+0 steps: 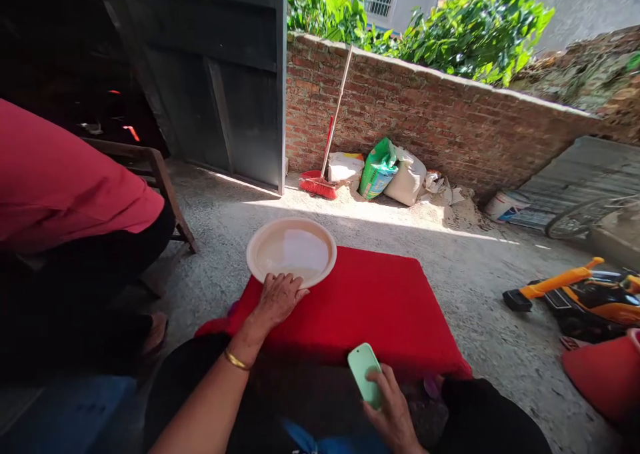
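Observation:
A beige plastic basin (257,231) with water in it stands at the left end of a low table covered with red cloth (375,301). My left hand (283,297) grips the basin's near rim, fingers bent over the edge; a gold bangle circles that wrist. In my right hand (393,404) is a pale green oblong plastic piece (364,367) with rounded corners and a small hole near its upper end. It is held over my lap, just off the table's near edge. Its underside is hidden, so its exact kind cannot be told.
A person in a red top (75,181) sits close on the left beside a wooden chair (163,174). Past the table are a red broom (319,185), sacks (380,167) and a brick wall (425,121). An orange-black toy vehicle (575,301) and a red bucket (607,374) stand right.

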`<state>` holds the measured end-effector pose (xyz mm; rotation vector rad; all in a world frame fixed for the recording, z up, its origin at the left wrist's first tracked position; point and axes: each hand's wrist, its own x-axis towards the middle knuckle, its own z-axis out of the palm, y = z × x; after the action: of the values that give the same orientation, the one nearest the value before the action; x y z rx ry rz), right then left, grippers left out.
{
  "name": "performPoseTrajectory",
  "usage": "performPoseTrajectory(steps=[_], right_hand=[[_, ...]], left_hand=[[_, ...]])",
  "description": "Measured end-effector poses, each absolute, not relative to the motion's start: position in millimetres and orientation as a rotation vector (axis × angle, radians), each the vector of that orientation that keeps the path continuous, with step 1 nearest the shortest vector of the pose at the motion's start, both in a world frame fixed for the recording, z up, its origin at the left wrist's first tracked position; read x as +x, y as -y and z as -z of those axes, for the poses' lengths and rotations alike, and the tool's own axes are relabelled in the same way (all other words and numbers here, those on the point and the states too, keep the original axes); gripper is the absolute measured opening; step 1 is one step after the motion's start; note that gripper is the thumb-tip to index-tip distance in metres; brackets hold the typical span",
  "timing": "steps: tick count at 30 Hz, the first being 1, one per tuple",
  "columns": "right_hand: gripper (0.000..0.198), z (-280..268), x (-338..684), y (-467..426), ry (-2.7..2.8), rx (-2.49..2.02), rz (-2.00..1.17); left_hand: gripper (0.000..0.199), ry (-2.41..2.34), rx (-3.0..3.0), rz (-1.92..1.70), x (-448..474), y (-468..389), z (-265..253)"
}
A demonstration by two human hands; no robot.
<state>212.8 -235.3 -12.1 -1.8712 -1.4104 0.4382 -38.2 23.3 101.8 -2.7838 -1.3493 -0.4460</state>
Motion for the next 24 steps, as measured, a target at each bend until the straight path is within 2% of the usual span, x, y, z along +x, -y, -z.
performPoseTrajectory(steps=[2, 4, 8, 12, 18, 21, 24], right_hand=[[0.030, 0.2, 212.4, 222.6, 1.465, -1.821, -0.466], [0.033, -16.4, 238.0, 205.9, 1.359, -1.859, -0.351], [0.054, -42.8, 326.4, 166.6, 1.000, -2.141, -0.081], [0.053, -52.5, 365.0, 127.4, 0.698, -2.510, -0.115], [0.049, -64.6, 237.0, 61.0, 1.125, -2.542, -0.252], [0.038, -65.7, 154.4, 50.7, 1.440, -2.327, -0.405], [0.036, -62.2, 106.5, 64.6, 1.690, -1.993, -0.723]], left_hand=[[0.019, 1.349, -2.799, 0.473, -38.6, -23.1, -101.6], [0.017, 1.348, -2.811, 0.481, -39.2, -22.8, -101.8], [0.018, 1.361, -2.812, 0.532, -40.8, -22.1, -103.5], [0.020, 1.362, -2.817, 0.589, -42.4, -22.7, -103.5], [0.022, 1.398, -2.835, 0.576, -42.6, -24.6, -101.2], [0.023, 1.391, -2.837, 0.564, -43.1, -23.3, -102.9], [0.023, 1.364, -2.837, 0.574, -44.2, -21.4, -104.7]])
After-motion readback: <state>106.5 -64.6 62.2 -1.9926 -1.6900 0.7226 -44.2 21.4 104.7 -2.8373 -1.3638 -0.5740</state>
